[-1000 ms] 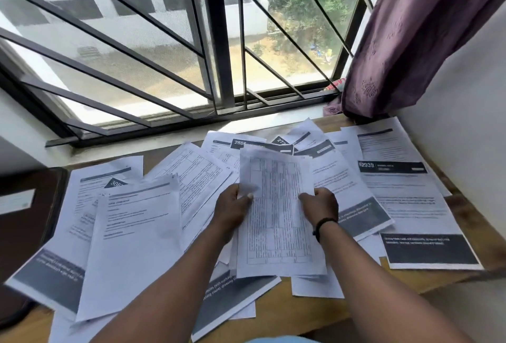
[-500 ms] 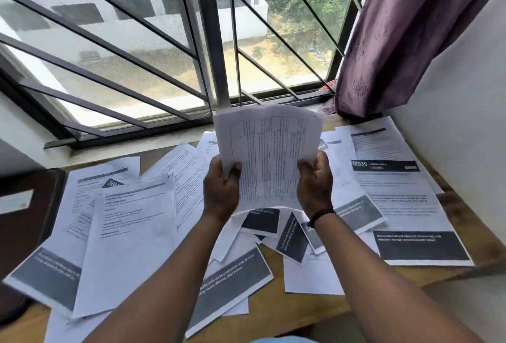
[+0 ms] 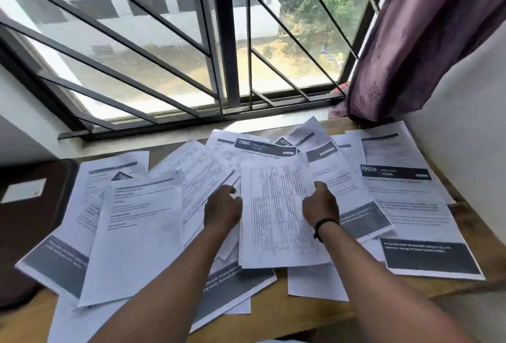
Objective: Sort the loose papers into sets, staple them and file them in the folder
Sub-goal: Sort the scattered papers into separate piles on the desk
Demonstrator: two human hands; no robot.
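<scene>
— So how far along are you?

— Hardly started, I'd say. Nearest me the loose papers [image 3: 137,233] lie fanned and overlapping across the wooden desk [image 3: 301,312], with no squared-off sets and no staple that I can make out. My right hand [image 3: 320,207] pinches the right edge of the table-printed sheet [image 3: 276,216] in the middle of the spread, thumb on top. My left hand [image 3: 223,208] sits at that sheet's left edge, fingers curled; whether it grips that sheet or the paper beside it, I cannot tell.

— And the folder?

— The dark brown folder [image 3: 30,222] lies at the far left of the desk, closed, a white label [image 3: 23,190] on its cover, nothing filed as far as I can judge. No stapler shows. Sorting, stapling and filing all remain.

— Anything readable?

— Farther back, dark headers carry numbers: "2886" [image 3: 243,142] near the window [image 3: 219,41], "2939" [image 3: 369,169] to the right. The rest is too blurred.
</scene>
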